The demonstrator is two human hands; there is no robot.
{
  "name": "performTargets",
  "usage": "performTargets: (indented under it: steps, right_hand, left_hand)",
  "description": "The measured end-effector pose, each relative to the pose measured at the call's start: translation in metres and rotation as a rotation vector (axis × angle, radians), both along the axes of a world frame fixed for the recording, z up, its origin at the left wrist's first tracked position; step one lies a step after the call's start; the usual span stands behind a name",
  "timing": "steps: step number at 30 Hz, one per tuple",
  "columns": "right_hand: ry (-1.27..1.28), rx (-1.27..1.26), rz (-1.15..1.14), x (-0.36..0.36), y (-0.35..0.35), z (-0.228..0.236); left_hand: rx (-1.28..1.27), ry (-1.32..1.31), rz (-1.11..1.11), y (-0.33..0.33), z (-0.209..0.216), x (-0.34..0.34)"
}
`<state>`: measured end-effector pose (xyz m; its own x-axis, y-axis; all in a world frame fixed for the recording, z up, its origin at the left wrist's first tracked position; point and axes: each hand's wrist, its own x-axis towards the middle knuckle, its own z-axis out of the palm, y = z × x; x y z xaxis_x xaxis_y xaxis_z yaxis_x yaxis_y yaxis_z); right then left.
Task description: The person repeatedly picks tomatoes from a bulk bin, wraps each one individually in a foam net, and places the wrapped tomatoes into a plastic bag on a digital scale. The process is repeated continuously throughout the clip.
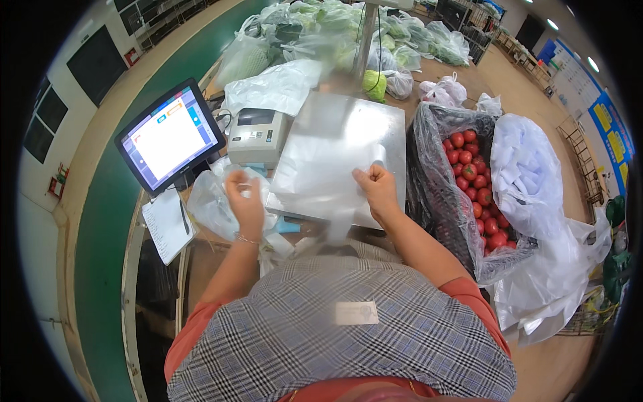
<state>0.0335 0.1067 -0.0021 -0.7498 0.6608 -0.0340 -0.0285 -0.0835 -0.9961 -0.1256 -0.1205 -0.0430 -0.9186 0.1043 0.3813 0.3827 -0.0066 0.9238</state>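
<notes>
Over the near part of a flat steel scale plate (338, 127), my right hand (380, 191) is closed, its thumb pressed to the curled fingers. A filmy, see-through patch lies left of it over the plate; whether the fingers grip any of this I cannot make out. My left hand (245, 201) is at the plate's left, in front of a label printer (258, 137). Its fingers curve inward but are smeared by motion, so their hold is unclear. Crumpled clear plastic bags (207, 204) lie beside and under that hand.
A bag-lined black crate (439, 181) of tomatoes (472, 171) stands right of the scale, with white plastic bags (526, 174) over its side. At the left are a touch screen (171, 137) and a notepad (164, 224) with a pen. Bagged green vegetables (295, 33) pile up behind.
</notes>
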Motion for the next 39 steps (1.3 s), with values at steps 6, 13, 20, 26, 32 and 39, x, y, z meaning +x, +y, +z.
performTargets:
  steps: [6,13,20,26,32,39]
  right_hand:
    - [-0.062,-0.080,0.141,0.006,-0.036,-0.003]
    - [-0.183,-0.202,0.256,0.032,-0.024,0.007]
    - [-0.326,0.023,0.247,0.026,-0.017,-0.011]
    - [-0.067,-0.377,0.318,0.038,-0.018,0.016]
    - [-0.090,-0.209,0.351,0.036,-0.018,0.017]
    - [-0.064,-0.465,0.488,0.042,-0.020,0.020]
  left_hand:
    - [-0.438,-0.173,-0.780,0.049,0.053,0.073]
    - [-0.330,0.068,-0.904,0.047,0.049,0.078]
    - [-0.436,-0.028,-0.992,0.062,0.082,0.103]
    - [-0.291,-0.088,-0.928,0.066,0.067,0.094]
    - [-0.395,-0.043,-0.968,0.056,0.065,0.073]
    - [-0.183,-0.154,-1.216,0.054,0.052,0.079]
